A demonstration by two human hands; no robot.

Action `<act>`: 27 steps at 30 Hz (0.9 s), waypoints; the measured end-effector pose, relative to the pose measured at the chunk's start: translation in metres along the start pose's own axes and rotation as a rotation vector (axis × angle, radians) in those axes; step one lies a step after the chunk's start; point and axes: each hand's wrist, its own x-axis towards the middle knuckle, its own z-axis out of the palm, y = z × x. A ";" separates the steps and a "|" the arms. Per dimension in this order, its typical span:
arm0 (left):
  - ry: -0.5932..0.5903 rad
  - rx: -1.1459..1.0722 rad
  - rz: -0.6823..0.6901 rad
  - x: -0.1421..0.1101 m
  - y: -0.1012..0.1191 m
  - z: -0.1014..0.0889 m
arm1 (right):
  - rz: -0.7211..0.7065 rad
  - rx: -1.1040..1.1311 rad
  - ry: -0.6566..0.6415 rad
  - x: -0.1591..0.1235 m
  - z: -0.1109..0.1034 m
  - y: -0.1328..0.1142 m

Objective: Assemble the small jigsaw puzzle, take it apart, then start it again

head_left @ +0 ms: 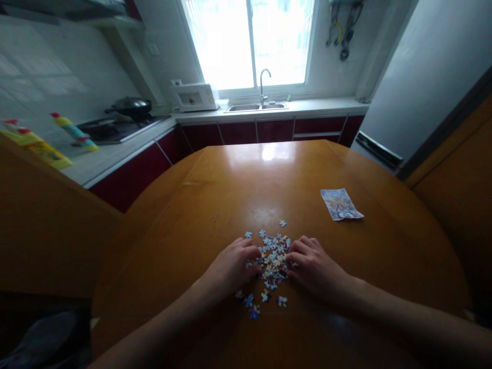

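A loose heap of small jigsaw puzzle pieces [274, 256], mostly pale blue and white with some beige and dark ones, lies on the wooden table [246, 179]. At the heap's left edge rests my left hand [239, 261], open, its fingers curved and touching the pieces, with a few pieces showing between thumb and fingers. My right hand [310, 264] is cupped against the right edge in the same way, open, thumb apart from the fingers. The palms and some fingertips are hidden. Several stray pieces lie nearer to me, among them a blue one [254, 312].
A creased, printed picture sheet [341, 204] lies on the table to the right. Beyond the table are a sink [243, 108], a microwave [195, 97] and a stove with a dark pan [132, 107]. Yellow bottles [38, 148] stand at left; a fridge [418, 77] stands at right.
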 end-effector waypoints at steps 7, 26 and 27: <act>-0.029 -0.038 -0.084 0.000 0.001 -0.006 | 0.047 -0.001 -0.018 -0.033 -0.012 -0.010; 0.325 0.135 0.581 0.002 0.050 0.054 | 0.194 0.175 0.157 -0.003 -0.001 0.001; 0.297 0.147 0.594 0.003 0.051 0.054 | 0.193 0.180 0.163 -0.003 -0.001 0.003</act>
